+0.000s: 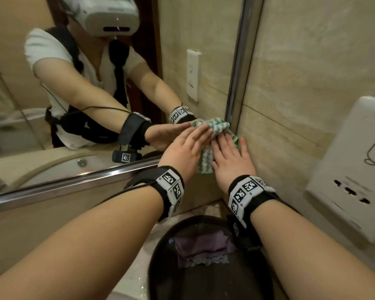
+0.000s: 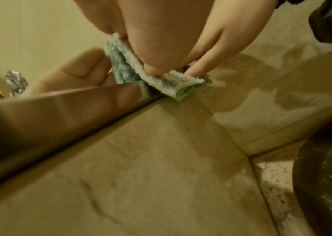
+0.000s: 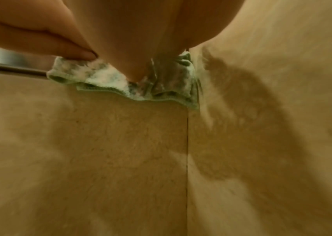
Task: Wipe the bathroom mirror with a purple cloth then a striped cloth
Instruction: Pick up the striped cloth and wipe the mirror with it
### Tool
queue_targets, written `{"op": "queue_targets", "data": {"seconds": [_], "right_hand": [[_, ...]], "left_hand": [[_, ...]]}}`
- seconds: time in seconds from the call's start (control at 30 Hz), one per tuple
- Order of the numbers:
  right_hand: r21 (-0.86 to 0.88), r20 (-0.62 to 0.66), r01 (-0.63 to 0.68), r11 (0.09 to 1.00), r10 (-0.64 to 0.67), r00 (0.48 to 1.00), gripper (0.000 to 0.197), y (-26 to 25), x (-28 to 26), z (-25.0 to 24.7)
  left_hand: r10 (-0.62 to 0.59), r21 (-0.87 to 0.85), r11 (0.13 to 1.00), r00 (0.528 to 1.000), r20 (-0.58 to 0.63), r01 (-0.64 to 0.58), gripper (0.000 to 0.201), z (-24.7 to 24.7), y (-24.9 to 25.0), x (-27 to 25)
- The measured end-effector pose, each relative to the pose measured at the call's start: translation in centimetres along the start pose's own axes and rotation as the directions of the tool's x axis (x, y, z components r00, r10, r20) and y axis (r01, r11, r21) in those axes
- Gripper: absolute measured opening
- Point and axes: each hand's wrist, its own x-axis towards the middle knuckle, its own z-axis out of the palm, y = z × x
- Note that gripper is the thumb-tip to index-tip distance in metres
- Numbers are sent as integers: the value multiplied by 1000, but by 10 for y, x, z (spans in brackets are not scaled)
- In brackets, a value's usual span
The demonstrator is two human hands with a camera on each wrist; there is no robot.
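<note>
Surroundings: a white wall socket [image 1: 353,169] sits at 3 o'clock of the hands; the mirror [image 1: 95,83] has a metal frame [image 1: 74,182].
Basin: a black basin [image 1: 160,256] at 6 o'clock holds the purple cloth [image 1: 201,245].
Hands: left hand [image 1: 182,150] and right hand [image 1: 230,156], side by side, fingers straight, press the striped cloth [image 1: 206,161] into the mirror's lower right corner.

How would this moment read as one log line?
stage: striped-cloth wipe | both hands press striped cloth at mirror corner | purple cloth in black basin
</note>
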Motion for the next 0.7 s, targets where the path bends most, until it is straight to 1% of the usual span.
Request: {"op": "queue_targets", "data": {"seconds": [0.07, 0.13, 0.27, 0.37, 0.47, 0.57, 0.7], "right_hand": [[-23, -16, -16, 1000, 16, 1000, 57, 2, 5, -6], [-27, -51, -35, 999, 33, 998, 57, 4, 9, -9], [-23, -120, -63, 998, 60, 991, 58, 4, 14, -9], [31, -170, -63, 998, 67, 983, 60, 0, 17, -5], [80, -216, -25, 996, 42, 976, 64, -6, 24, -5], [136, -347, 33, 990, 16, 938, 72, -16, 28, -7], [156, -427, 88, 984, -13, 904, 80, -34, 32, -11]], "left_hand": [[-22, 71, 997, 999, -29, 24, 62, -4, -6, 4], [-37, 91, 995, 998, -60, 42, 63, -6, -15, 6], [-50, 115, 992, 999, -6, 51, 64, -10, -22, 2], [-54, 87, 995, 999, 1, 53, 64, -11, -23, -2], [-71, 45, 997, 997, 6, 70, 63, -11, -31, -8], [-94, 38, 995, 996, 9, 94, 64, -9, -40, -18], [-122, 11, 993, 992, 24, 121, 67, -7, -57, -37]]}}
